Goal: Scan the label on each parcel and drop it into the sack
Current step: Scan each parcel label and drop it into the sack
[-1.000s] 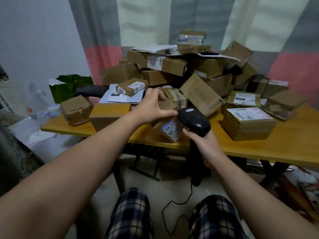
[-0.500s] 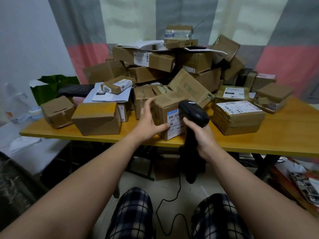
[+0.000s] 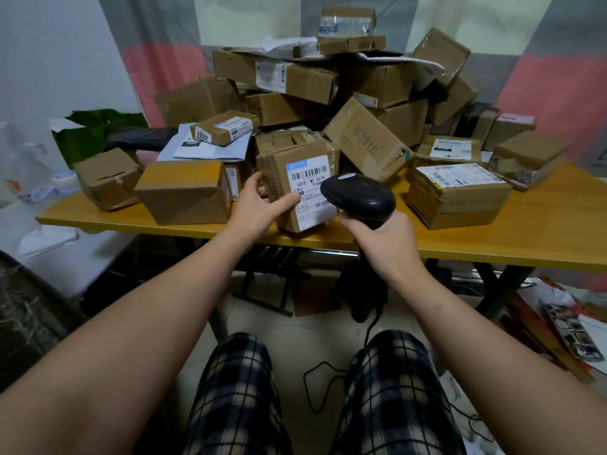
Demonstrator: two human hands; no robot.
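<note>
Cardboard parcel [image 3: 281, 174]: being held upright at near edge of wooden table [image 3: 492, 239], label [image 3: 308, 182] facing back for reading. Left hand [image 3: 259, 205]: gripping parcel's left side, steadying it. Right hand [image 3: 384, 241]: clasping barcode scanner [image 3: 359, 195], aiming at label. Sack: not identifiable.

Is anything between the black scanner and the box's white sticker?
Nothing visible. The black handheld scanner in the right hand sits right before the white label on the brown cardboard parcel; the left hand only thumbs the label's left edge.
</note>
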